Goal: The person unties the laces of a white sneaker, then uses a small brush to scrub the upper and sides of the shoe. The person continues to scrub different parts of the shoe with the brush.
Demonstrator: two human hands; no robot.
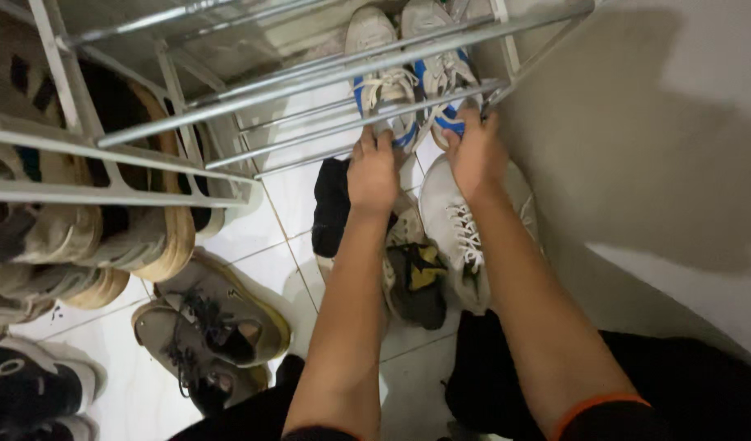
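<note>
A pair of white sneakers with blue trim (389, 82) rests on the bars of a grey metal shoe rack (326, 122). My left hand (374, 170) grips the heel of the left sneaker. My right hand (476, 151) grips the heel of the right sneaker (445, 73). Both arms reach forward from below. Under my hands on the tiled floor lie a white laced sneaker (455, 233), a black shoe (333, 204) and a shoe with a dark and yellow inside (414, 278).
A second rack section at the left (81, 192) holds several tan and beige shoes. A pair of grey-brown lace-up shoes (208, 327) and black-and-white shoes (32, 384) sit on the white floor tiles. A pale wall (677, 163) stands close at the right.
</note>
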